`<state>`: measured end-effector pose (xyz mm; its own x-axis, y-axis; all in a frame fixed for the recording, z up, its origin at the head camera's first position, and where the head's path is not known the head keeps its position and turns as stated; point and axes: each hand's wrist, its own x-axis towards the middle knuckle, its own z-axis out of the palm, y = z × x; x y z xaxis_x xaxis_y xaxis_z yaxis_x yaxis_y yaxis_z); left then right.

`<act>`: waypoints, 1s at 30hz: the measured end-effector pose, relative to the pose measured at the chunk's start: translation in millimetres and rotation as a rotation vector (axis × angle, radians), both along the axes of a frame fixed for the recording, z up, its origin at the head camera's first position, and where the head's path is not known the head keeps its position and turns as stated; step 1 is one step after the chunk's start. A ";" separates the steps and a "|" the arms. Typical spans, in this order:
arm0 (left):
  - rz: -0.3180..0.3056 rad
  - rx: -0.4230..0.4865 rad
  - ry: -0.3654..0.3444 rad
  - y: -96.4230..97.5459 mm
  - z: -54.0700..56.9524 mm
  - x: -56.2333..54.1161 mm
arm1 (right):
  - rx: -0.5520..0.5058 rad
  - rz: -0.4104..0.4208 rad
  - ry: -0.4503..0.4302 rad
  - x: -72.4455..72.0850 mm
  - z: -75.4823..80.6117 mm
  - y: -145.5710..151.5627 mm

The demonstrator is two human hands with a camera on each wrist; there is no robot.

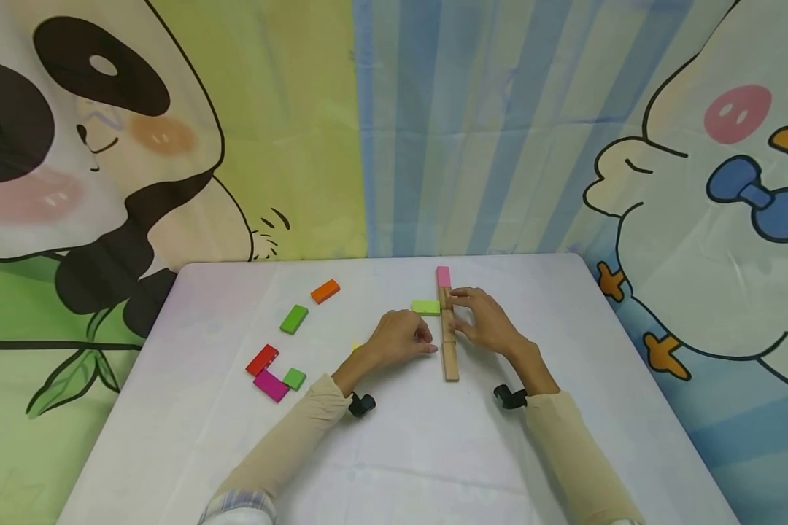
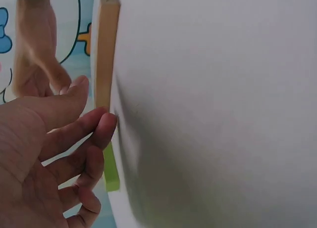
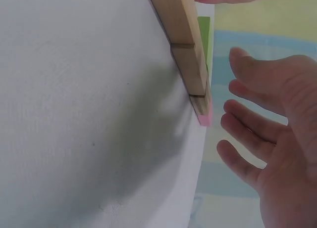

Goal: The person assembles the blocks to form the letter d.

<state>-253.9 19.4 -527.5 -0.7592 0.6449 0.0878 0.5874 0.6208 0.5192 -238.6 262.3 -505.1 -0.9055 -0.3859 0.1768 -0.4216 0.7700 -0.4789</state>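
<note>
A straight row of plain wooden blocks (image 1: 450,361) lies on the white table, capped at its far end by a pink block (image 1: 443,276). A light green block (image 1: 425,308) juts out from the row's left side. My left hand (image 1: 400,337) hovers just left of the row, fingers loosely bent and nothing between them; its fingertips overlap the wooden block (image 2: 105,50) in the left wrist view. On the other side, my right hand (image 1: 489,321) is spread beside the row's upper part. The right wrist view shows its fingers (image 3: 247,134) apart and holding nothing.
Loose blocks lie to the left: orange (image 1: 325,292), green (image 1: 294,319), red (image 1: 263,359), magenta (image 1: 271,386) and a small green one (image 1: 295,378). A bit of yellow (image 1: 356,345) shows behind my left hand. Cartoon-printed cloth (image 1: 473,131) stands behind the table.
</note>
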 end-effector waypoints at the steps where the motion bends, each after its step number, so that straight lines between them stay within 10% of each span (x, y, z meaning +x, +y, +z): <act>1: -0.005 0.006 -0.003 1.6 -2.0 2.7 | 0.002 0.005 -0.005 -1.4 -1.7 0.2; 16: -0.036 -0.005 0.043 11.7 -6.3 14.1 | 0.062 0.086 -0.066 -4.6 -2.4 -4.5; 30: 0.149 0.020 0.049 -41.2 19.0 13.5 | 0.137 0.078 -0.122 0.9 1.5 -0.6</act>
